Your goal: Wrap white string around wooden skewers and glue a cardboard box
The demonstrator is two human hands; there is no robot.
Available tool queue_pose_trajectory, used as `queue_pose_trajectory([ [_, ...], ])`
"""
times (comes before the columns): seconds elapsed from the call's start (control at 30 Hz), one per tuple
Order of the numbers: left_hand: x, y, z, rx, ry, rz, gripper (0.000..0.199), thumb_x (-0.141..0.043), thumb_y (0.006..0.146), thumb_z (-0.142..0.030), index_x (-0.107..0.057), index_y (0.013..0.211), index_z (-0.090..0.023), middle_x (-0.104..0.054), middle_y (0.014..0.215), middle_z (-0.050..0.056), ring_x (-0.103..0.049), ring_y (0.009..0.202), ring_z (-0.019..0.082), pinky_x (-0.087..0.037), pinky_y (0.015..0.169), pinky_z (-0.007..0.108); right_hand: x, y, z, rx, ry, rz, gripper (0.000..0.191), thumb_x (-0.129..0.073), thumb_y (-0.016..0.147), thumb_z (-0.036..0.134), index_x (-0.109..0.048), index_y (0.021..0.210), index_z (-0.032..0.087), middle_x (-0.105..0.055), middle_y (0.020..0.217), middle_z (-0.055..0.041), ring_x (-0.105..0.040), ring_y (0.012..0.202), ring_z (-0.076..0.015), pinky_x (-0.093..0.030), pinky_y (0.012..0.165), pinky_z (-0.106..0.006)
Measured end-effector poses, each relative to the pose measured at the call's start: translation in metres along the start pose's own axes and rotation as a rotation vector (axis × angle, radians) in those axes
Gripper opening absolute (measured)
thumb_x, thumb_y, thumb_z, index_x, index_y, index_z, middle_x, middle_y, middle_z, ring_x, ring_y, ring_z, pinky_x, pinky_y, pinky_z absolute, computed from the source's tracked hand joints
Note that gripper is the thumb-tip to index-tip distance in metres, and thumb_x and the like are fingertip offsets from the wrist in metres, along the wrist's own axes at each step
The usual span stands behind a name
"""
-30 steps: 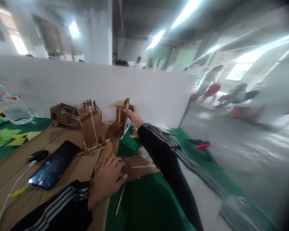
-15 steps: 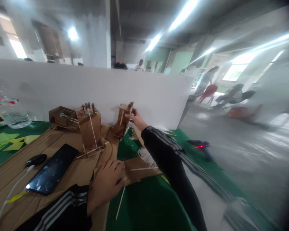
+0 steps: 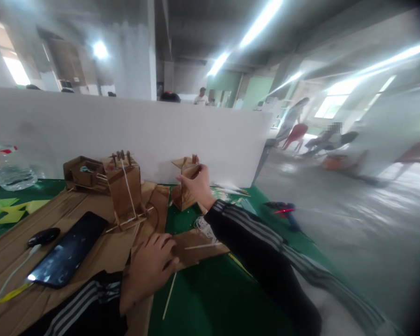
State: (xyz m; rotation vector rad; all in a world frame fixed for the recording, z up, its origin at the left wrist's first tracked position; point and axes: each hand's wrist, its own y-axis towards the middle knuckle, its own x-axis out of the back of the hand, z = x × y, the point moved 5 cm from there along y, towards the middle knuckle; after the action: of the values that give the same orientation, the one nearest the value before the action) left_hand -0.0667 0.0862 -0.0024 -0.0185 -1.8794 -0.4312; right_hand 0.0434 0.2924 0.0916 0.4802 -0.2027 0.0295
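My right hand [image 3: 198,184] reaches to the white board and grips a small brown cardboard model [image 3: 185,192] with its thumb and fingers. The model stands upright near the board, its right side partly hidden by the hand. My left hand [image 3: 152,261] lies palm down with fingers stretched out, at the edge of the large cardboard sheet [image 3: 31,261] and against a flat cardboard strip [image 3: 192,242]. To the left stands a taller cardboard box model [image 3: 126,191], with sticks on top and a white string down its front.
A phone [image 3: 68,249], a black mouse-like object [image 3: 44,236] with a white cable, and an open cardboard box [image 3: 82,175] are on the left. Plastic bottles [image 3: 9,170] stand farther left. White string [image 3: 203,227] and a glue gun-like tool [image 3: 283,211] lie right. The white board [image 3: 91,126] blocks the back.
The small cardboard model has come upright and turned in my right hand, whose grip has shifted over its right side. My left hand stays resting. The view has shifted slightly right.
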Motion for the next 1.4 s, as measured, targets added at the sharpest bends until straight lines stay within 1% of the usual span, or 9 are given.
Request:
queue_pose_trajectory([
  [0.2,0.001,0.001,-0.001,-0.005,-0.011,0.023,0.026,-0.049,0.088,-0.032,-0.058,0.112,-0.024,-0.058,0.121,0.007,-0.050,0.114,0.026,-0.044,0.095,0.041,-0.007,-0.025,0.020,0.020,-0.360,-0.121,0.089,-0.074,0.059,0.056,-0.037,0.130,0.018,-0.047,0.126,-0.0168,-0.040,0.123,-0.0369,-0.030,0.103,-0.052],
  [0.43,0.010,0.006,-0.003,0.020,-0.072,0.044,0.028,-0.046,0.090,-0.033,-0.057,0.114,-0.023,-0.061,0.116,0.008,-0.054,0.111,0.026,-0.045,0.092,0.040,-0.005,-0.042,0.037,0.013,-0.427,-0.072,0.092,-0.069,0.066,0.052,-0.029,0.138,0.013,-0.043,0.131,-0.0195,-0.040,0.123,-0.0383,-0.030,0.103,-0.052],
  [0.57,0.045,0.020,0.005,0.111,-0.120,-0.012,0.030,-0.043,0.091,-0.036,-0.054,0.116,-0.022,-0.063,0.114,0.008,-0.059,0.107,0.025,-0.046,0.092,0.039,-0.001,-0.047,0.033,-0.005,-0.457,-0.053,0.095,-0.068,0.068,0.053,-0.025,0.140,0.009,-0.042,0.133,-0.0204,-0.039,0.125,-0.0360,-0.030,0.104,-0.048],
  [0.73,0.110,0.045,0.019,0.218,0.019,-0.335,0.035,-0.049,0.086,-0.045,-0.047,0.112,-0.022,-0.062,0.112,0.009,-0.062,0.102,0.028,-0.049,0.085,0.041,-0.003,-0.050,0.015,0.022,-0.498,-0.055,0.094,-0.070,0.066,0.055,-0.031,0.137,0.009,-0.047,0.128,-0.0197,-0.042,0.123,-0.0347,-0.033,0.102,-0.046],
  [0.8,0.121,0.055,0.024,0.215,0.080,-0.423,0.042,-0.052,0.084,-0.045,-0.043,0.116,-0.021,-0.059,0.117,0.011,-0.060,0.107,0.029,-0.048,0.089,0.042,-0.005,-0.052,0.008,0.023,-0.500,-0.052,0.093,-0.070,0.065,0.057,-0.032,0.136,0.010,-0.047,0.127,-0.0195,-0.042,0.123,-0.0347,-0.033,0.102,-0.047],
  [0.93,0.105,0.074,0.035,0.227,0.052,-0.349,0.051,-0.053,0.084,-0.043,-0.036,0.126,-0.019,-0.055,0.127,0.014,-0.059,0.110,0.029,-0.047,0.091,0.042,-0.005,-0.053,0.003,0.007,-0.506,-0.013,0.098,-0.072,0.062,0.059,-0.031,0.137,0.011,-0.048,0.128,-0.0183,-0.042,0.124,-0.0351,-0.035,0.101,-0.047],
  [1.03,0.085,0.076,0.039,0.252,0.012,-0.255,0.042,-0.051,0.085,-0.042,-0.044,0.118,-0.018,-0.060,0.121,0.013,-0.060,0.108,0.029,-0.048,0.088,0.041,0.007,-0.051,0.006,0.015,-0.565,0.078,0.098,-0.071,0.063,0.060,-0.030,0.138,0.012,-0.046,0.129,-0.0180,-0.043,0.123,-0.0356,-0.037,0.099,-0.047],
  [1.2,0.059,0.060,0.018,0.114,-0.012,-0.022,0.021,-0.045,0.089,-0.037,-0.059,0.090,-0.022,-0.067,0.095,0.005,-0.061,0.095,0.025,-0.046,0.084,0.037,0.059,-0.053,0.014,0.065,-0.631,0.302,0.042,-0.062,0.079,0.043,-0.057,0.112,0.018,-0.060,0.114,-0.0105,-0.054,0.111,-0.0260,-0.041,0.094,-0.038],
  [1.4,0.031,0.060,-0.015,-0.013,-0.061,0.126,0.031,-0.047,0.088,-0.037,-0.058,0.113,-0.021,-0.065,0.109,0.009,-0.060,0.103,0.027,-0.046,0.088,0.040,0.117,-0.090,0.005,0.038,-0.714,0.470,0.024,-0.056,0.084,0.034,-0.063,0.100,0.017,-0.066,0.102,-0.0079,-0.061,0.094,-0.0217,-0.045,0.084,-0.032],
])
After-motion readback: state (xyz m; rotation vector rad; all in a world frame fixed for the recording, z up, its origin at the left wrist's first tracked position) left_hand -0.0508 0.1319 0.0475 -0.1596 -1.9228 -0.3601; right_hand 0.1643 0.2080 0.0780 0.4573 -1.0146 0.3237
